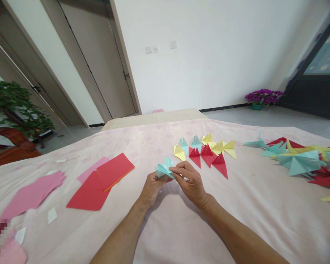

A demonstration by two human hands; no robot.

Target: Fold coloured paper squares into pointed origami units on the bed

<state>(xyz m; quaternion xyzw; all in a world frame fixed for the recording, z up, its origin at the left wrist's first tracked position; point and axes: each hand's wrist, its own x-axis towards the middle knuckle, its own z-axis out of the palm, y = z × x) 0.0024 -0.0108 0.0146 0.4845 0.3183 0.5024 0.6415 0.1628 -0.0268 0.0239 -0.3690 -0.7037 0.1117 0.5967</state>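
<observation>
In the head view, my left hand [150, 189] holds a light-blue folded paper [163, 171] from its left and underside, fingers closed around its lower part. My right hand [191, 179] comes in from the right, its thumb and fingertips pinching the paper's right edge. The folded paper is between my two hands, above the middle of the pink tablecloth [165, 238], with its points fanned upward.

Just beyond my right hand, on the far side, stands a cluster of small folded pieces: three red pieces [207, 156] on the near side, with yellow pieces [230, 148] and two blue pieces [196, 143] about them. Well to the right lies a heap of larger folded shapes [299, 161] in blue, red and yellow, overlapping.

To my left, red sheets [89, 192] overlap a pink sheet [85, 176], an orange edge showing under the upper red one. Farther left lie pink cut papers [33, 196], a white scrap [52, 215] near them.
</observation>
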